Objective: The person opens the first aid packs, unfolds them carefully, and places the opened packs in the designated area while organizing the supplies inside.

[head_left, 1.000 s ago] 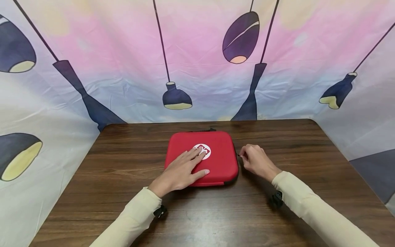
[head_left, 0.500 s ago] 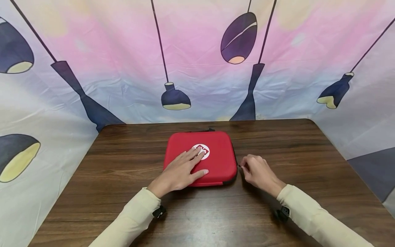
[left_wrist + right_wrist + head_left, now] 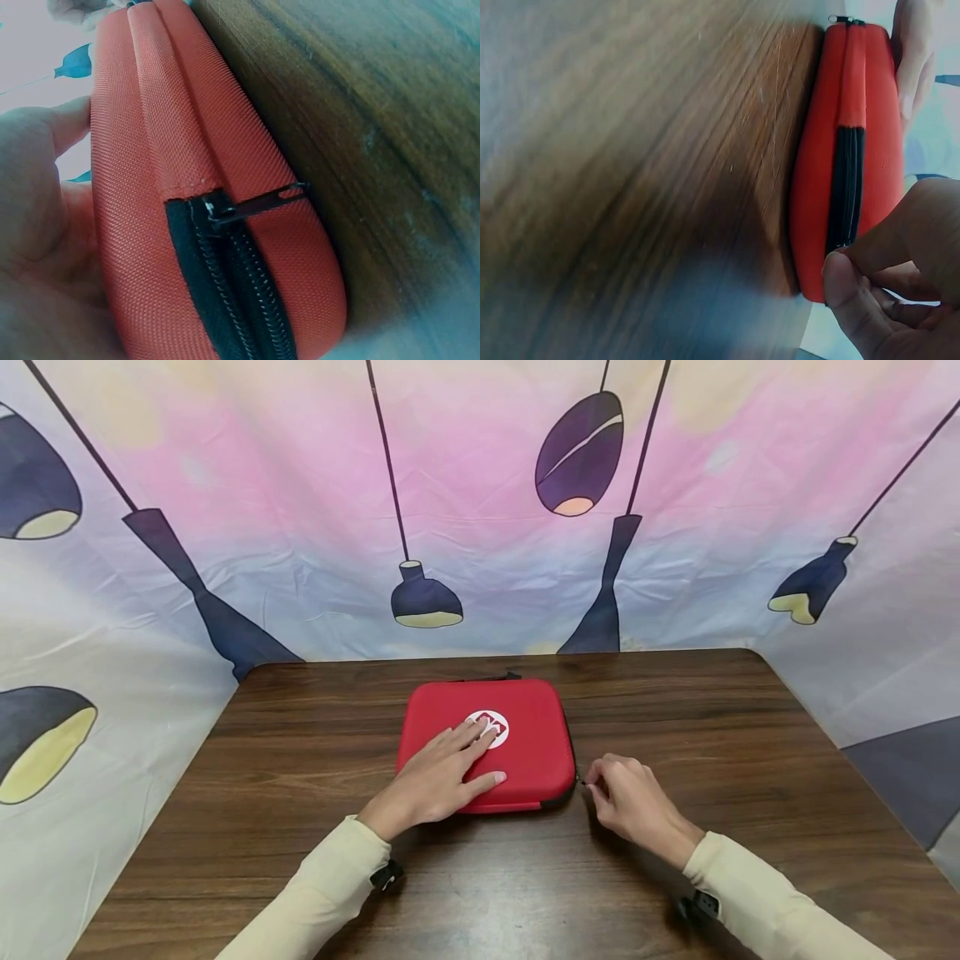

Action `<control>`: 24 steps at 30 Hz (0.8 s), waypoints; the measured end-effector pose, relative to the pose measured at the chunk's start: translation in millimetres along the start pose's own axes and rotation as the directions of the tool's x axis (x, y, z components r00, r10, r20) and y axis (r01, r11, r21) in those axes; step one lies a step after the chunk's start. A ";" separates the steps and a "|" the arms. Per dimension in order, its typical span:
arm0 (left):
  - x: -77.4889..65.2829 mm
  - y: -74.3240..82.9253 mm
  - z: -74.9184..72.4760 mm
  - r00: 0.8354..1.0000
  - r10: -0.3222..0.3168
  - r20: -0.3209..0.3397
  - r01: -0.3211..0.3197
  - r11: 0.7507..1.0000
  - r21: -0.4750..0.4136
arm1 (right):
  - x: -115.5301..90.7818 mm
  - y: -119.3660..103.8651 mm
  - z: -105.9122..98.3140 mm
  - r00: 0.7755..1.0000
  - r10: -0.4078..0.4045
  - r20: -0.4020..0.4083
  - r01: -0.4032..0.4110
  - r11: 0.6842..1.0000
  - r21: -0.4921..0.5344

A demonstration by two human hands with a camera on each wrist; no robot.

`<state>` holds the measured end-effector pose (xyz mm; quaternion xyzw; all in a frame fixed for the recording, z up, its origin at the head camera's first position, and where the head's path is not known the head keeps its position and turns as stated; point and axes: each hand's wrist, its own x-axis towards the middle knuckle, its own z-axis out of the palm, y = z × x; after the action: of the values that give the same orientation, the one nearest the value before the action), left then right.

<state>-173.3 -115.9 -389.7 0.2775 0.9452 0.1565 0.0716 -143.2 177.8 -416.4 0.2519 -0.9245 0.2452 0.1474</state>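
A red zip case point(image 3: 528, 752) with a white round emblem lies flat on the table. My left hand point(image 3: 438, 777) rests on its lid, fingers spread toward the emblem. At the case's right side, near the front corner, my right hand point(image 3: 633, 802) pinches a small dark zipper pull point(image 3: 581, 780). In the right wrist view, thumb and forefinger mostly hide that pull, and a black zipper point(image 3: 847, 187) runs from them along the red wall. A second zipper pull point(image 3: 259, 204) sticks out from the case's side in the left wrist view, where the black zipper tape meets red fabric.
The dark wooden table point(image 3: 300, 743) extends around the case. A black handle strap point(image 3: 491, 677) shows at the case's back edge. Behind the table hangs a cloth point(image 3: 322, 527) printed with lamps. Each wrist wears a small black device point(image 3: 387, 875) by the sleeve.
My right hand has drawn the zipper pull along the case's right side toward the front corner. My left hand stays on the lid.
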 end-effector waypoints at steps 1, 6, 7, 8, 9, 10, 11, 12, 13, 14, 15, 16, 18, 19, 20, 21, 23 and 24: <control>-0.1 0.2 0.0 1.000 -0.001 0.000 0.001 1.000 -0.002 | -1.1 -1.2 0.1 1.000 0.000 -0.001 0.000 1.000 0.001; -0.5 0.8 -0.2 1.000 -0.004 0.001 0.004 1.000 -0.009 | -6.4 -8.5 0.0 1.000 -0.004 0.002 0.004 1.000 0.017; -0.6 0.8 -0.3 1.000 -0.004 0.001 0.004 1.000 -0.010 | -7.3 -10.2 -0.1 1.000 -0.002 0.006 0.002 1.000 0.021; -0.6 0.9 -0.5 1.000 -0.005 0.002 0.005 1.000 -0.011 | -8.1 -11.9 -0.1 1.000 0.001 0.008 -0.001 1.000 0.026; -0.7 1.0 -0.6 1.000 -0.006 0.002 0.006 1.000 -0.012 | -8.8 -13.6 -0.3 1.000 0.004 0.012 -0.005 0.999 0.032; -0.9 1.0 -0.8 1.000 -0.007 0.002 0.007 1.000 -0.012 | -9.4 -15.3 -0.4 1.000 0.006 0.019 -0.007 0.999 0.039; -1.0 1.0 -0.9 1.000 -0.007 0.002 0.007 1.000 -0.012 | -10.0 -16.9 0.1 1.000 0.007 0.026 -0.009 0.999 0.045; -1.0 0.9 -1.0 1.000 -0.007 0.003 0.007 1.000 -0.011 | -10.4 -18.5 0.8 0.999 0.009 0.032 -0.011 0.999 0.051; -1.1 0.8 -1.0 1.000 -0.007 0.002 0.007 1.000 -0.010 | -10.8 -20.2 1.6 0.999 0.009 0.038 -0.011 0.998 0.059; -1.0 0.7 -1.0 1.000 -0.008 0.003 0.008 1.000 -0.009 | -11.2 -21.9 2.5 0.999 0.008 0.045 -0.011 0.997 0.071; -1.0 0.6 -0.9 1.000 -0.007 0.002 0.007 1.000 -0.008 | -11.6 -23.5 3.5 0.999 0.005 0.052 -0.009 0.997 0.081; -0.9 0.6 -0.8 1.000 -0.006 0.002 0.006 1.000 -0.008 | -11.9 -24.9 4.8 0.998 -0.001 0.055 -0.004 0.996 0.088; -0.9 1.0 -0.8 1.000 -0.004 0.001 0.004 1.000 -0.011 | -12.1 -28.0 6.8 0.998 -0.012 0.060 0.006 0.995 0.103; -1.0 1.0 -0.8 1.000 -0.004 0.000 0.004 1.000 -0.011 | -11.9 -29.2 7.5 0.998 -0.019 0.060 0.012 0.994 0.108; -1.0 1.0 -0.5 1.000 -0.004 -0.002 0.004 1.000 -0.011 | -11.7 -30.0 8.2 0.998 -0.023 0.059 0.016 0.994 0.111; -0.9 1.0 -0.4 1.000 -0.004 -0.002 0.003 1.000 -0.011 | -11.1 -30.5 8.6 0.998 -0.024 0.057 0.018 0.994 0.109; -0.9 1.3 -0.4 1.000 -0.006 -0.003 0.006 1.000 -0.006 | -9.5 -30.6 8.7 0.998 -0.020 0.054 0.014 0.994 0.108; -0.8 1.3 -0.3 1.000 -0.008 -0.003 0.008 1.000 0.000 | -8.6 -30.2 8.4 0.999 -0.013 0.053 0.007 0.994 0.106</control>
<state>-172.1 -115.4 -389.0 0.2735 0.9464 0.1567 0.0707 -121.0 154.1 -415.4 0.2706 -0.9126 0.2862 0.1102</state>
